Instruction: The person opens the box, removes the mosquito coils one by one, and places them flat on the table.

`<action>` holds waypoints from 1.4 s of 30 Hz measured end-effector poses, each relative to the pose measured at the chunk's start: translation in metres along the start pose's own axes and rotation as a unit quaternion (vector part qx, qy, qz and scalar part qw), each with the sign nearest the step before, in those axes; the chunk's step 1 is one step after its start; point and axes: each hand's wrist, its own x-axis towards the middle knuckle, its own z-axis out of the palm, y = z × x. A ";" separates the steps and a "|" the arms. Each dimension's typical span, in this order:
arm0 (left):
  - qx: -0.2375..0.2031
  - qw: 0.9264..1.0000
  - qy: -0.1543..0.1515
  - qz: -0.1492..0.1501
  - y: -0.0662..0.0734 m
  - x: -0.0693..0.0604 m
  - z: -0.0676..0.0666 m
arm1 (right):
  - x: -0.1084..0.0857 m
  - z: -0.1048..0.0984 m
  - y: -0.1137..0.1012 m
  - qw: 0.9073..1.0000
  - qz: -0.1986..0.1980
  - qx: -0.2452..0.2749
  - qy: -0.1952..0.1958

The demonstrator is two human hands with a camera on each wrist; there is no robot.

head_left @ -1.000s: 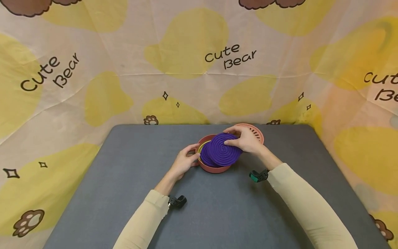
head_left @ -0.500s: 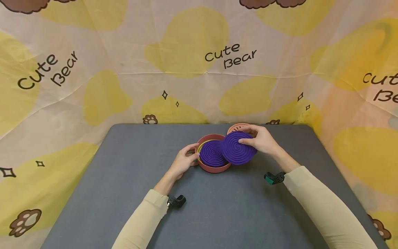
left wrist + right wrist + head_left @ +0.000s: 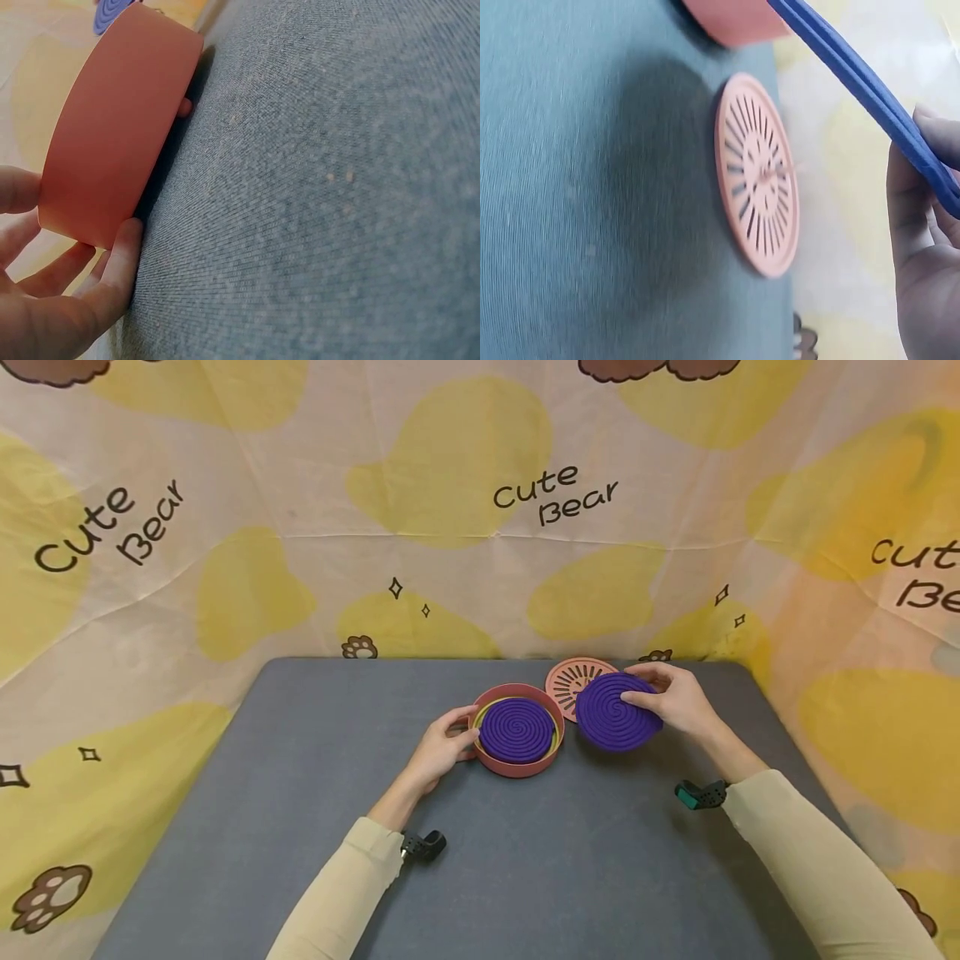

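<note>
My right hand (image 3: 678, 697) pinches a purple spiral-woven coaster (image 3: 617, 712) at its right edge, thumb on top, and holds it above the table. Edge-on in the right wrist view, the held coaster (image 3: 870, 86) shows what look like two layers. My left hand (image 3: 435, 752) grips the left side of a round reddish-pink coaster holder (image 3: 517, 771), with the thumb at its rim. Inside the holder lies another purple coaster (image 3: 516, 729), and a yellow edge (image 3: 557, 739) shows beneath it. The holder's side wall (image 3: 112, 135) fills much of the left wrist view.
A round pink slotted lid (image 3: 577, 677), with a small knob in its middle, lies behind and to the right of the holder, partly covered by the held coaster in the head view. All stand on a grey table (image 3: 360, 693) before a printed cloth backdrop (image 3: 435, 468).
My right hand has moved right with the purple coaster, away from above the holder. The coaster inside and most of the slotted lid have come into view. My left hand stays on the holder.
</note>
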 end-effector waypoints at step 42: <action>0.023 1.000 0.001 0.009 0.002 -0.004 0.000 | 0.003 -0.050 0.100 0.972 0.177 -0.018 0.154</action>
